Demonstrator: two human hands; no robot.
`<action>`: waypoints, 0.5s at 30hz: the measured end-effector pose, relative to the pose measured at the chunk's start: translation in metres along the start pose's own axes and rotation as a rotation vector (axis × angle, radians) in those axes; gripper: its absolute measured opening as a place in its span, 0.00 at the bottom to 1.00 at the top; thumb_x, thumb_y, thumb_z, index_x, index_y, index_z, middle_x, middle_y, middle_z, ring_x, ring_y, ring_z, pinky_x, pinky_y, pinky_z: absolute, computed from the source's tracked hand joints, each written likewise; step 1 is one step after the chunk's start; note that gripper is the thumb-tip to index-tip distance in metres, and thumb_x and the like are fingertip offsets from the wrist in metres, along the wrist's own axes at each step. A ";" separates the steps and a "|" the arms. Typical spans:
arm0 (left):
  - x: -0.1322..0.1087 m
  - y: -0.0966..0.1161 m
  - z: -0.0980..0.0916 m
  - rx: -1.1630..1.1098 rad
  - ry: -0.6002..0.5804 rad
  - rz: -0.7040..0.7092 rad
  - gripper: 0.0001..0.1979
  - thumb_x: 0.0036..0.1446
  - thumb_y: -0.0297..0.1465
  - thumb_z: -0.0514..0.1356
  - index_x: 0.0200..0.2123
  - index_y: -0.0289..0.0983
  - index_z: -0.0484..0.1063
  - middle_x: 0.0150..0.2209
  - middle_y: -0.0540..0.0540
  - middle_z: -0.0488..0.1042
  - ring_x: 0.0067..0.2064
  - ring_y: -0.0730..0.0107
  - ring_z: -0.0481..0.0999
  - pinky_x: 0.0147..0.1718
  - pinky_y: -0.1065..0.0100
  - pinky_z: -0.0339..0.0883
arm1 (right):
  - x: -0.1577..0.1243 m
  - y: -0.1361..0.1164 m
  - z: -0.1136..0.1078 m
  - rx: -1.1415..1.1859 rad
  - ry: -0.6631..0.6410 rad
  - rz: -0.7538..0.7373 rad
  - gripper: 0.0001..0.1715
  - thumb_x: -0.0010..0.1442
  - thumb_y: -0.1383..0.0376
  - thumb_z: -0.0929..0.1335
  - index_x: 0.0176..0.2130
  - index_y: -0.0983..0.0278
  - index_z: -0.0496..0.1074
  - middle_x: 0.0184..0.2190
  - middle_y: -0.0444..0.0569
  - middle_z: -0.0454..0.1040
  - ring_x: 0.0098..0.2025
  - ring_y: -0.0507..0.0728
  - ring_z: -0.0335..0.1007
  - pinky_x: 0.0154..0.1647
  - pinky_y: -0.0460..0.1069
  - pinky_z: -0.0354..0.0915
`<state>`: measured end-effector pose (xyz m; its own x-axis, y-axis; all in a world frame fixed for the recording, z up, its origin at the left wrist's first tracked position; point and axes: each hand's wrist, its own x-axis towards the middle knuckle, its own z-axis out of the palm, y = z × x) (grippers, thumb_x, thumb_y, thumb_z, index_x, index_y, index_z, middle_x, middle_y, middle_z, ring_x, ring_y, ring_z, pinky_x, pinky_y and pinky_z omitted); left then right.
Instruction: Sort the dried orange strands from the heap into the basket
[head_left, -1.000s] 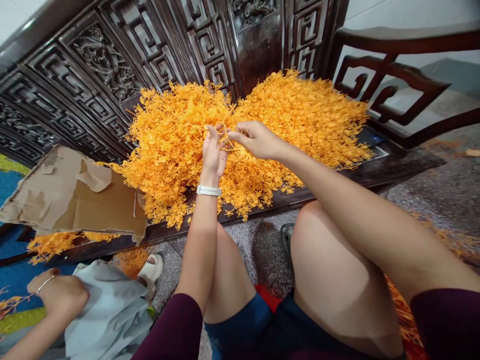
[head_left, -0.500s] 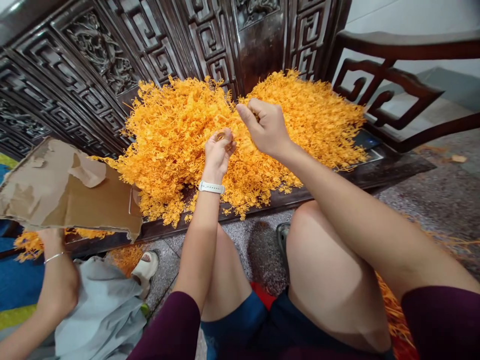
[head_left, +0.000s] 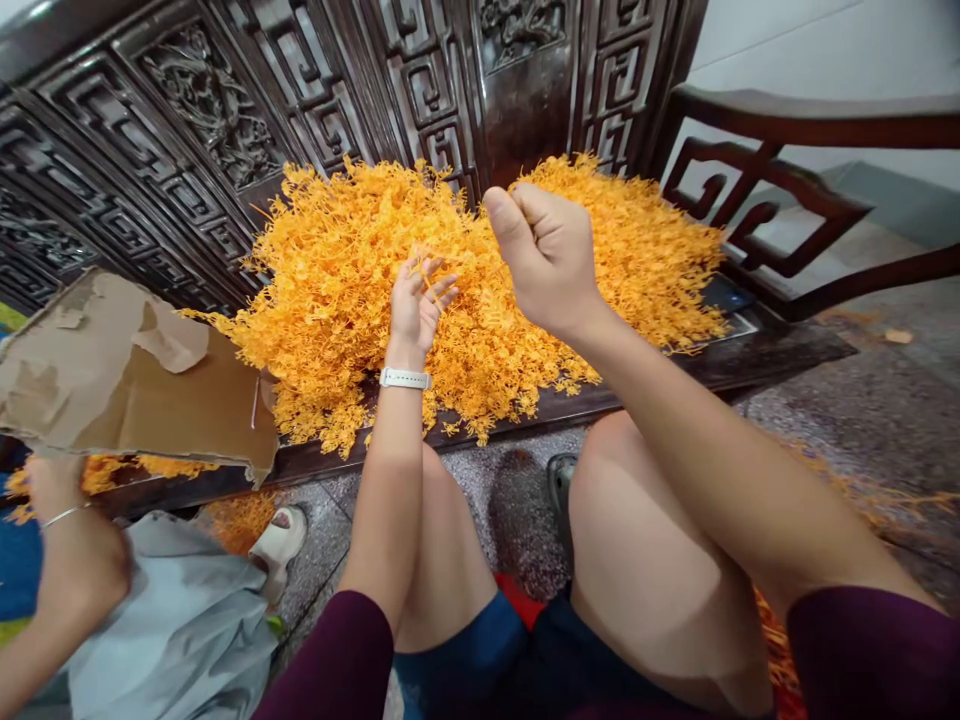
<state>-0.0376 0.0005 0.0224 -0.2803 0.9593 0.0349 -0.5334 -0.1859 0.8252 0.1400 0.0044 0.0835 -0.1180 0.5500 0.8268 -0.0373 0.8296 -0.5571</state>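
Note:
A big heap of orange plastic sprigs (head_left: 337, 300) covers the seat of a dark carved wooden bench (head_left: 720, 365). My left hand (head_left: 415, 302), with a white watch on the wrist, is over the front of the heap, fingers loosely curled round a thin orange sprig. My right hand (head_left: 550, 252) is raised above the heap, curled into a fist with the thumb up; what it holds, if anything, is hidden. My bare knees are below the bench edge.
A torn piece of brown cardboard (head_left: 127, 380) lies on the bench's left end. Another person's arm (head_left: 56, 570) with a thin bracelet and grey clothing is at the lower left. The bench's armrest (head_left: 787, 110) rises at the right. Orange sprigs litter the speckled floor (head_left: 862, 420).
My right hand has pulled up and away from my left hand and closed into a fist. My left hand's fingers have loosened. The other person's arm has shifted left.

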 end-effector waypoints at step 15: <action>-0.039 -0.044 0.060 -0.176 -0.362 -0.065 0.19 0.64 0.44 0.65 0.51 0.39 0.74 0.60 0.39 0.77 0.67 0.53 0.72 0.61 0.60 0.72 | -0.010 0.001 -0.029 -0.170 -0.288 0.273 0.24 0.73 0.48 0.65 0.31 0.60 0.60 0.27 0.42 0.62 0.32 0.53 0.58 0.35 0.50 0.56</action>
<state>0.0443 -0.0163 0.0186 0.0405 0.9773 0.2082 -0.6778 -0.1262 0.7244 0.1703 0.0022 0.0766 -0.3738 0.7222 0.5820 0.1953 0.6747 -0.7118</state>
